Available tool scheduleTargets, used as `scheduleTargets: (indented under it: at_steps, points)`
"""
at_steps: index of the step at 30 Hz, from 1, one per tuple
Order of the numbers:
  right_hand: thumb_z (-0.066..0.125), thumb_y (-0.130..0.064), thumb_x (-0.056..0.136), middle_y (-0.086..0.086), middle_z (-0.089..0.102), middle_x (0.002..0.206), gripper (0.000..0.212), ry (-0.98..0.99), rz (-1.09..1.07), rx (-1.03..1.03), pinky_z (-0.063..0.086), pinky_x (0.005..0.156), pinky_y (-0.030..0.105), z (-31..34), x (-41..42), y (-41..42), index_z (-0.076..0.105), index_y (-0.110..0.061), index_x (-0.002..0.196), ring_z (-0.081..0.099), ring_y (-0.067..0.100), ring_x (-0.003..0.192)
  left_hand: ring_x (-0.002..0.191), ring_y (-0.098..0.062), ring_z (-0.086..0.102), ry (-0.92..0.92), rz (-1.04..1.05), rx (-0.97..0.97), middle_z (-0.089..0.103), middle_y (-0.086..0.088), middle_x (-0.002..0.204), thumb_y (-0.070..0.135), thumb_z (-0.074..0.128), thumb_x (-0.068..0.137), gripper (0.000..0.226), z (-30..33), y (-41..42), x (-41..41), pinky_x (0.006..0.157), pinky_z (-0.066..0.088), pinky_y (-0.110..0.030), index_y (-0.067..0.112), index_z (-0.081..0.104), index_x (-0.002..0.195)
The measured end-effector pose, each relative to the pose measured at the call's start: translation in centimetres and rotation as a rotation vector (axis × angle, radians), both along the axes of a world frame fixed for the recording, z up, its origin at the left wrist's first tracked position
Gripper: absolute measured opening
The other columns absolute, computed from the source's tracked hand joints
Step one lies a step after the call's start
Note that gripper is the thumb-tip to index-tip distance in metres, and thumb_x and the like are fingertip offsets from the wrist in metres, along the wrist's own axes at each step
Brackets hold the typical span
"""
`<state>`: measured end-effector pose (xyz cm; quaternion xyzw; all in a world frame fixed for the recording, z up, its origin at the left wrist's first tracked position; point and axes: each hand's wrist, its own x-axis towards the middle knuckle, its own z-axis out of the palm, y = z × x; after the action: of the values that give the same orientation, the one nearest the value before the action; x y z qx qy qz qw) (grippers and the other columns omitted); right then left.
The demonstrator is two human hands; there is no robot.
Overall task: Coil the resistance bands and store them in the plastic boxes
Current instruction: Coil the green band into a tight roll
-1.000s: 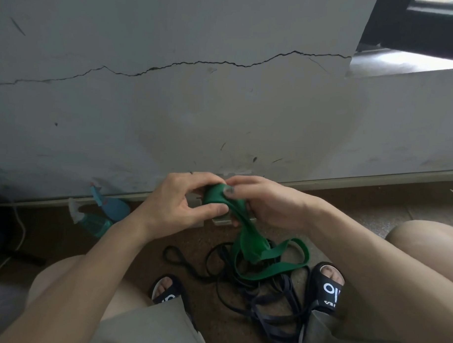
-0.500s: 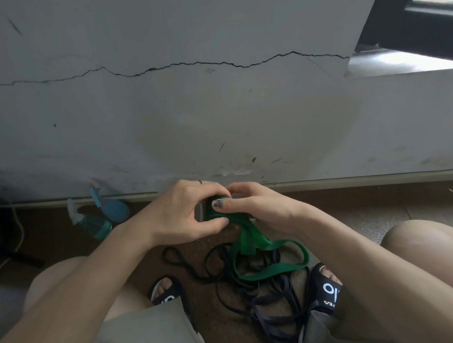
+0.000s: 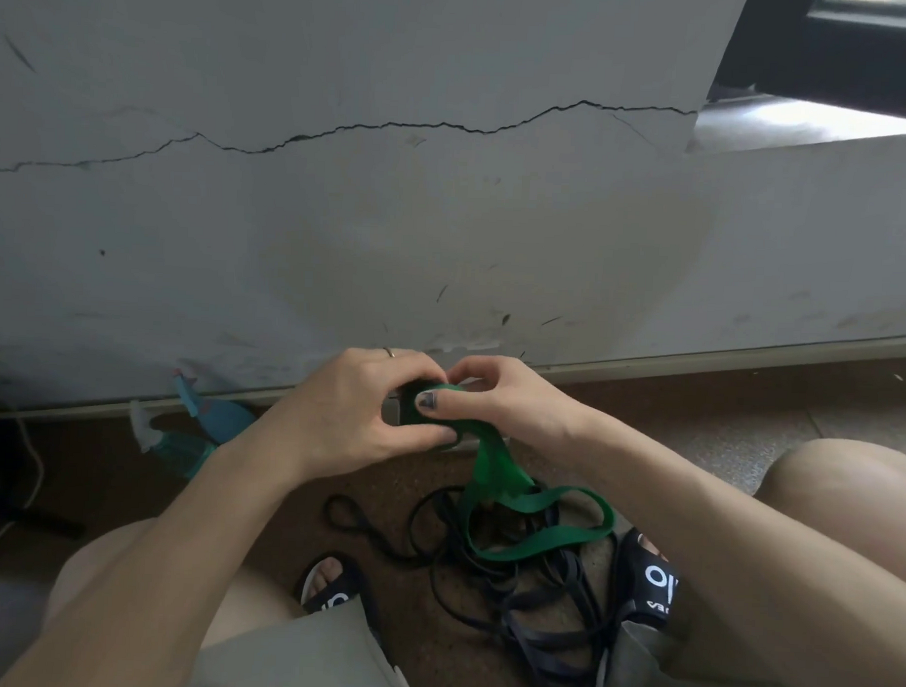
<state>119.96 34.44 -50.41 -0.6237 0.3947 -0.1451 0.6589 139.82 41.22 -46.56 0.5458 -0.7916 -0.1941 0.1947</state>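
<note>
A green resistance band (image 3: 492, 473) is partly rolled into a small coil between both hands, just in front of the wall. My left hand (image 3: 356, 412) wraps round the coil from the left, thumb underneath. From the right, my right hand (image 3: 495, 401) pinches the coil with its thumb laid across the top. The loose tail of the green band hangs down and loops over the floor. Under it lies a tangle of dark blue-black bands (image 3: 514, 602). A corner of a clear plastic box (image 3: 468, 441) shows behind the hands, mostly hidden.
A teal spray bottle (image 3: 191, 437) lies on the floor by the wall at left. My knees and black sandals (image 3: 648, 581) flank the band pile. A white cable (image 3: 30, 467) runs at the far left. The cracked grey wall stands close ahead.
The coil has been turned a little further and both hands closed tighter round it, hiding most of it. The hanging tail has shortened slightly.
</note>
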Motion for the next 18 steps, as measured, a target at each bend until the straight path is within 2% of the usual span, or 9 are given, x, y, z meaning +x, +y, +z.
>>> scheduleTargets:
  at_steps: [2,4,7,8,10,12,15,17,18]
  points:
    - [0.081,-0.048,0.085,0.002,0.077,0.088,0.040,0.053,0.025,-0.018,0.048,0.067,0.025,0.0,-0.1,-0.1,0.071,-0.020,0.110,0.070,0.009,0.072,0.087,-0.006,0.066,-0.020,-0.019,-0.016,0.070,0.014,0.096,0.059,0.068,0.081,0.046,-0.3,0.0,0.0,0.076,0.053,-0.037,0.023,0.070,0.109]
    - [0.076,-0.052,0.088,-0.001,0.077,0.098,0.041,0.051,0.119,0.035,0.048,0.074,0.025,0.3,-0.3,-0.2,0.068,-0.025,0.118,0.073,0.010,0.085,0.090,-0.006,0.067,0.017,-0.031,-0.046,0.071,0.013,0.099,0.055,0.070,0.082,0.043,-0.5,0.3,-0.1,0.077,0.053,-0.035,0.021,0.071,0.109]
    - [0.066,-0.041,0.093,0.005,0.075,0.113,0.041,-0.136,0.179,0.192,0.051,0.082,0.029,0.6,-0.9,-0.8,0.068,-0.016,0.125,0.068,0.020,0.102,0.097,-0.005,0.068,0.102,-0.010,-0.064,0.071,0.014,0.104,0.050,0.073,0.084,0.042,-0.4,0.3,0.1,0.083,0.054,-0.033,0.020,0.071,0.113]
    - [0.066,-0.038,0.093,0.009,0.075,0.116,0.042,-0.168,0.171,0.204,0.053,0.084,0.032,0.6,-1.1,-1.0,0.068,-0.013,0.126,0.068,0.024,0.105,0.098,-0.005,0.068,0.106,-0.008,-0.062,0.071,0.013,0.105,0.050,0.073,0.084,0.042,-0.2,0.2,0.1,0.084,0.055,-0.034,0.021,0.071,0.114]
    - [0.075,-0.044,0.086,0.010,0.076,0.114,0.044,-0.098,0.119,0.116,0.055,0.091,0.041,0.4,-0.8,-1.1,0.071,-0.017,0.121,0.072,0.026,0.105,0.096,-0.005,0.067,0.051,-0.018,-0.048,0.070,0.015,0.104,0.054,0.073,0.082,0.044,-0.1,0.1,0.1,0.082,0.055,-0.034,0.024,0.069,0.114]
    - [0.083,-0.054,0.075,0.010,0.079,0.101,0.049,0.029,0.073,-0.016,0.055,0.082,0.040,0.0,-0.3,-0.6,0.072,-0.021,0.109,0.074,0.020,0.088,0.092,-0.004,0.066,-0.034,-0.039,-0.028,0.070,0.015,0.101,0.060,0.069,0.081,0.048,-0.2,0.1,-0.2,0.079,0.054,-0.034,0.026,0.069,0.114]
    - [0.080,-0.047,0.087,0.002,0.075,0.084,0.038,0.049,0.057,-0.072,0.050,0.061,0.023,0.0,-0.2,-0.1,0.069,-0.018,0.110,0.068,0.008,0.066,0.089,-0.006,0.067,-0.018,-0.054,-0.028,0.072,0.013,0.099,0.057,0.067,0.083,0.044,-0.6,0.2,-0.6,0.077,0.054,-0.036,0.023,0.071,0.111]
    - [0.069,-0.039,0.097,-0.001,0.074,0.090,0.030,0.006,0.125,-0.002,0.049,0.059,0.015,0.9,-0.7,-0.3,0.067,-0.018,0.118,0.068,0.003,0.068,0.095,-0.005,0.068,0.048,-0.039,-0.020,0.073,0.013,0.104,0.053,0.069,0.084,0.042,-0.6,0.2,-0.4,0.081,0.054,-0.036,0.023,0.072,0.114]
    - [0.065,-0.036,0.100,0.000,0.075,0.096,0.029,-0.031,0.167,0.044,0.051,0.064,0.016,1.2,-1.1,-0.6,0.067,-0.017,0.122,0.071,0.005,0.077,0.097,-0.004,0.068,0.077,-0.027,-0.018,0.073,0.014,0.106,0.052,0.070,0.084,0.043,-0.5,0.2,-0.2,0.083,0.055,-0.035,0.022,0.072,0.115]
